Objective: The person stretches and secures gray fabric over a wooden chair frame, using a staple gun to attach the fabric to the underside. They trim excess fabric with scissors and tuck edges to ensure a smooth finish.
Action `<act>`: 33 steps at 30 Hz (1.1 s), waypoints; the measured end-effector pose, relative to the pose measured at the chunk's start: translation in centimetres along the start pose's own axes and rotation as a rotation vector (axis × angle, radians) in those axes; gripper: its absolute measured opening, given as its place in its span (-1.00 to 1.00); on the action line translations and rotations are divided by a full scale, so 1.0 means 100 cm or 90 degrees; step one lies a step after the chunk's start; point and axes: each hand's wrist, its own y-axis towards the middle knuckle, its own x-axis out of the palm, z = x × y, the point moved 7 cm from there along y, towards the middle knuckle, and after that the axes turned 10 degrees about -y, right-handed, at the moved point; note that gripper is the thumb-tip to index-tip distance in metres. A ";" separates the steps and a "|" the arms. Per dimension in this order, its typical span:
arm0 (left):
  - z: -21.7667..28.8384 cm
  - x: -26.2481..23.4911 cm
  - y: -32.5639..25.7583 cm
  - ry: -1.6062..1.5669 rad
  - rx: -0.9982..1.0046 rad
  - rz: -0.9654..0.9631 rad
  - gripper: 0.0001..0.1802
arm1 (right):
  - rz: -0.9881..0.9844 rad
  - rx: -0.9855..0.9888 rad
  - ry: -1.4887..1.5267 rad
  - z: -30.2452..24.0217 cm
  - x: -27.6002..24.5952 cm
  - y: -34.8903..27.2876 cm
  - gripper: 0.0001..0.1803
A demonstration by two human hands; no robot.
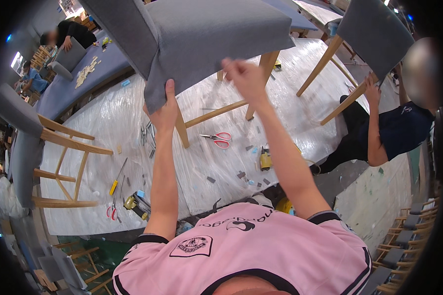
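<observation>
We've got both hands up on a grey upholstered chair (206,29) standing on the plastic-wrapped worktop (108,128) w/ its wooden legs below our wrists. Left hand (163,110) grips the seat's lower corner, thumb up over the fabric, fingers underneath. Right hand (245,76) pinches the seat edge nr the front leg, fingers curled tight. Red-handled scissors (218,139) lie betw. our forearms; a yellow tool (265,160) sits just below them, by the right forearm. A co-worker's hand (372,91) holds another chair (374,34) well off to the right.
</observation>
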 end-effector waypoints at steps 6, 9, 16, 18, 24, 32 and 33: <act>-0.002 0.003 0.002 0.001 -0.020 -0.009 -0.37 | 0.349 -0.114 -0.303 0.022 -0.144 0.131 -0.55; -0.004 0.007 0.003 0.004 0.016 0.000 -0.40 | 0.110 -0.006 -0.463 0.041 -0.136 0.185 -0.45; -0.003 0.008 0.001 -0.014 0.036 0.023 -0.41 | 0.332 -0.236 -0.556 -0.026 -0.022 0.132 -0.42; -0.007 0.008 -0.004 0.025 0.045 0.021 -0.42 | 0.312 -0.257 -0.523 -0.052 0.000 0.117 -0.45; -0.026 0.005 -0.004 0.003 0.087 -0.035 -0.48 | 0.249 -0.332 -0.253 -0.139 0.073 0.046 -0.23; -0.003 0.015 -0.001 0.058 0.088 -0.040 -0.41 | 0.329 -0.123 0.293 -0.038 -0.030 0.034 -0.38; -0.001 0.015 0.000 0.053 0.080 -0.031 -0.41 | 0.439 -0.015 0.340 0.008 -0.050 0.034 -0.40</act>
